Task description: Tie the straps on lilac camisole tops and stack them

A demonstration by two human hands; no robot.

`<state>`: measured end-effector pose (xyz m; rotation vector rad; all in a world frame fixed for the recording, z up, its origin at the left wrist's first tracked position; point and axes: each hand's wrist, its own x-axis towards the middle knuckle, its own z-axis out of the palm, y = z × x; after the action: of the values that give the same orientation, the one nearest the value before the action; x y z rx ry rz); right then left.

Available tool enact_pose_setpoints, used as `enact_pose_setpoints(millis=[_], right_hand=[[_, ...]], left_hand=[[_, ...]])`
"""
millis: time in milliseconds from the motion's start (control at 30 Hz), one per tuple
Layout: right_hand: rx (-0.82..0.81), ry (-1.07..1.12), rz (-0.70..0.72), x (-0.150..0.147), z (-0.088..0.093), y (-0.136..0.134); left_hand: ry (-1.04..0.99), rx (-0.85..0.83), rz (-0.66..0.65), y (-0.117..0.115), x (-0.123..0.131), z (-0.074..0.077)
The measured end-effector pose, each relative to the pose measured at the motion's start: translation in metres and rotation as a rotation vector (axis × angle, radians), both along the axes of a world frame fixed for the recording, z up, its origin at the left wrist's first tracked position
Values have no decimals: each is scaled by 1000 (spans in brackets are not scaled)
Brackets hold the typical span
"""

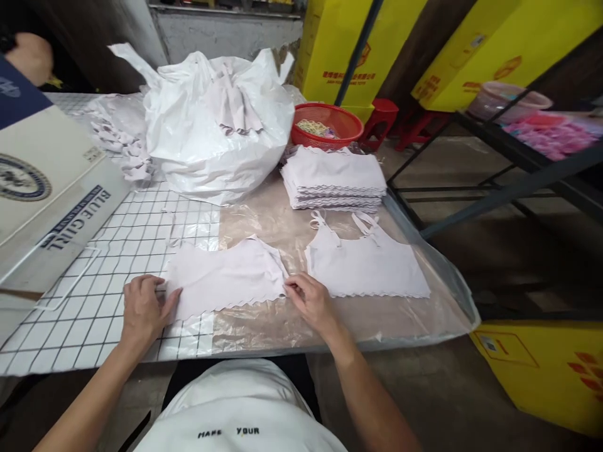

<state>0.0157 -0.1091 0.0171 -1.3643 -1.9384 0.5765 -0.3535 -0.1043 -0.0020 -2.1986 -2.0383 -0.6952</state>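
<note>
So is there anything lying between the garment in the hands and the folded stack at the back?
One thing, partly. The garment is held at its edges by the left hand and right hand. A strapped top lies flat to its right, below the stack. Straight from the garment's upper right to the stack's left end, only bare plastic sheet shows.

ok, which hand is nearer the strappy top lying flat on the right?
Right. The right hand sits just beside the strappy top's left edge; the left hand is far across, gripping the other garment.
</note>
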Motion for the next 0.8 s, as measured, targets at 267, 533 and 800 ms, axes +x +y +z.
enact_pose_setpoints(millis=[267, 533, 800], right_hand=[[252, 29, -169, 0, -15, -5], [313, -165, -28, -9, -20, -9], [313, -171, -25, -9, -21, -9]], left_hand=[[-84, -50, 192, -13, 23, 7], [-78, -101, 203, -8, 32, 9], [-437, -248, 251, -7, 19, 23]])
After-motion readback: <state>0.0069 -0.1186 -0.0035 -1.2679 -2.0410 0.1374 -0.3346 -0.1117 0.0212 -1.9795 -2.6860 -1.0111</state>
